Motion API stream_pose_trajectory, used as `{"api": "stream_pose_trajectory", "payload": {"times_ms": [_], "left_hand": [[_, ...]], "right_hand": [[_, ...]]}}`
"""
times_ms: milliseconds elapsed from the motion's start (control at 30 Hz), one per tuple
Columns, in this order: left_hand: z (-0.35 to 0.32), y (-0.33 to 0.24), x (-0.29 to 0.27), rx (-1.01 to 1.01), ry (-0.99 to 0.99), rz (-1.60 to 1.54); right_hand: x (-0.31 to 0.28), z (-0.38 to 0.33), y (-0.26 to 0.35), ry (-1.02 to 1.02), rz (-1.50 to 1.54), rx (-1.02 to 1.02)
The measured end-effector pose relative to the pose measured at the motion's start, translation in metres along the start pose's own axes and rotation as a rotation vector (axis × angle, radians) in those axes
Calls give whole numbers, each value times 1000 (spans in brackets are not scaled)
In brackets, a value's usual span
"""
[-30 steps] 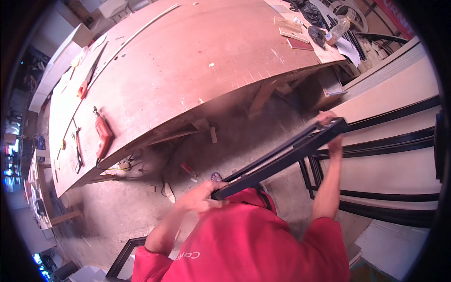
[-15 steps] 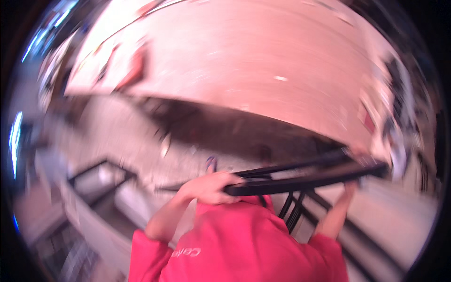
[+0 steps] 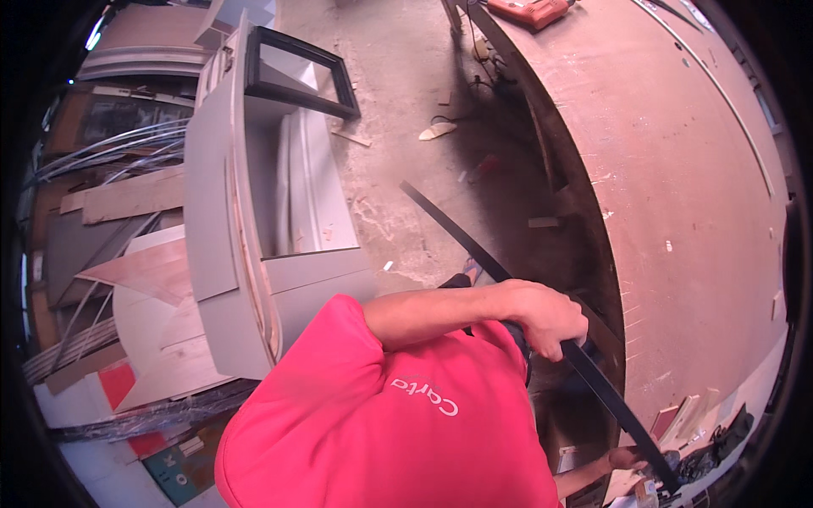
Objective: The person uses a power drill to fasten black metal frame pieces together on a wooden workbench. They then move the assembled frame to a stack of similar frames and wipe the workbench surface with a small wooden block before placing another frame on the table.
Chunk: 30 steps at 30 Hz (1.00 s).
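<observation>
Here, the left hand (image 3: 546, 317) was clenched around a long black metal frame strip (image 3: 474, 250) running from ten to five o'clock; the right hand (image 3: 631, 459) gripped its lower end beside the brown plywood workbench (image 3: 677, 169).

One black strip (image 3: 474, 245), two hands, perhaps one drill (image 3: 525, 10)

From my feed the light is bright and even, daylight-like, with a glint at the upper left rim. Deep shadow lies under the worktop (image 3: 694, 169). Focus is sharp; the fisheye bends edges hard, and a black vignette rings the frame.
</observation>
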<state>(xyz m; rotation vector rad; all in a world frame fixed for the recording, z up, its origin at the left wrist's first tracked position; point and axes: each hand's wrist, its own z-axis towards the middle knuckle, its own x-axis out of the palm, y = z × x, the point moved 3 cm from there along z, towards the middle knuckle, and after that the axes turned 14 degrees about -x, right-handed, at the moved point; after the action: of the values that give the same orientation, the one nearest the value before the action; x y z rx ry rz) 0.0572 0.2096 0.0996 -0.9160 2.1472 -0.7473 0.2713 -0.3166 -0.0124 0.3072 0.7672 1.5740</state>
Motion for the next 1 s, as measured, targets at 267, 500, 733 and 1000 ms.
{"api": "stream_pose_trajectory", "payload": {"times_ms": [267, 500, 733, 1000], "left_hand": [[-6, 57, -52, 39, -292, -91], [-21, 83, -98, 114, -211, -201], [-69, 94, -142, 96, -297, -134], [-130, 113, -175, 174, -411, -142]], "right_hand": [[73, 45, 37, 162, -503, -82], [125, 102, 53, 144, -518, 199], [138, 121, 70, 142, -390, 293], [182, -2, 67, -476, 215, 784]]}}
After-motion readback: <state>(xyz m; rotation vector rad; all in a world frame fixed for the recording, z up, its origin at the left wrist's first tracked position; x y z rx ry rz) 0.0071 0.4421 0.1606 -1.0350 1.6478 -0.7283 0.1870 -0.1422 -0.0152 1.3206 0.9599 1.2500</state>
